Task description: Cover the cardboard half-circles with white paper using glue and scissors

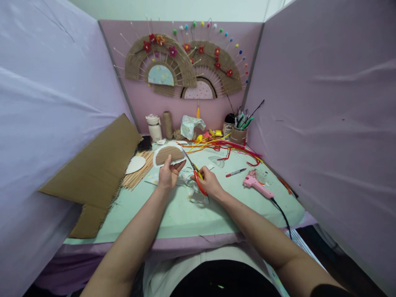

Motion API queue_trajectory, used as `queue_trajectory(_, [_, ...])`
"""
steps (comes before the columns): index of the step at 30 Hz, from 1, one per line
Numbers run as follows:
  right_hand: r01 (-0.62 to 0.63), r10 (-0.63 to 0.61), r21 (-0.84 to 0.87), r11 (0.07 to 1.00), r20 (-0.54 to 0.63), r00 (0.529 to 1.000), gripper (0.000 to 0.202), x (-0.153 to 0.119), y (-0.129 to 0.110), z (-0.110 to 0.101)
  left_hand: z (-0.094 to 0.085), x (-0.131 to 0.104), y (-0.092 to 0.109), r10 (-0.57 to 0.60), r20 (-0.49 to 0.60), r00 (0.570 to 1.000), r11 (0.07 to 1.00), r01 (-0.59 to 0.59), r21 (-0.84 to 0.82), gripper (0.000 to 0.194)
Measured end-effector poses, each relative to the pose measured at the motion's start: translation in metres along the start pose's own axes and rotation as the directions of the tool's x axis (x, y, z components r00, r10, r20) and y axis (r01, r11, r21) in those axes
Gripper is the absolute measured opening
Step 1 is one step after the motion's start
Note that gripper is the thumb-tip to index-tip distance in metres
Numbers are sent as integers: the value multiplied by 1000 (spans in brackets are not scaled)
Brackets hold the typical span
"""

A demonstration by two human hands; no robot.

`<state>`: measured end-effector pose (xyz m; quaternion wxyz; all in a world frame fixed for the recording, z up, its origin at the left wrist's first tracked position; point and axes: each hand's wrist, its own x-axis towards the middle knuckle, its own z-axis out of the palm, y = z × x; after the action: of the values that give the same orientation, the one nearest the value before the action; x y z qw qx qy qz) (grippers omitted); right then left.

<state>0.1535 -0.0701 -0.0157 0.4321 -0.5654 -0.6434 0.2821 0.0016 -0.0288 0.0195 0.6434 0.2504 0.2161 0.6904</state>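
Left hand [168, 176] has a cardboard half-circle [169, 156], right hand [210, 181] has scissors [201, 185] by its edge, glue gun [260, 187] lying off right.

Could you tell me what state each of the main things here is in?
Half-circle: held in the left hand, brown side showing, white border around it
Scissors: gripped in the right hand, blades pointing toward the half-circle
Glue gun: lying down, cord attached; on or off can't be told
Marker: lying flat
Jar: upright, lid on
Twine spool: standing upright
Sticks: loosely heaped
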Motion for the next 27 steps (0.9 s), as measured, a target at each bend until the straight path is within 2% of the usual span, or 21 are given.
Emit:
queue_trajectory(8, [24, -24, 15, 1000, -9, 1000, 32, 0, 1, -1, 2, -1, 2, -8, -21, 1000, 1000, 8, 15, 21])
queue_trajectory(13, [30, -30, 12, 999, -10, 1000, 32, 0, 2, -2, -1, 3, 3, 5, -68, 998, 1000, -7, -26, 19])
queue_trajectory(20, [43, -43, 52, 998, -3, 999, 35, -1, 3, -1, -2, 7, 6, -44, -81, 996, 995, 37, -94, 18])
queue_trajectory(27, [6, -7, 53, 999, 28, 1000, 32, -2, -2, -5, -2, 6, 9, -89, -7, 996, 992, 88, -89, 18])
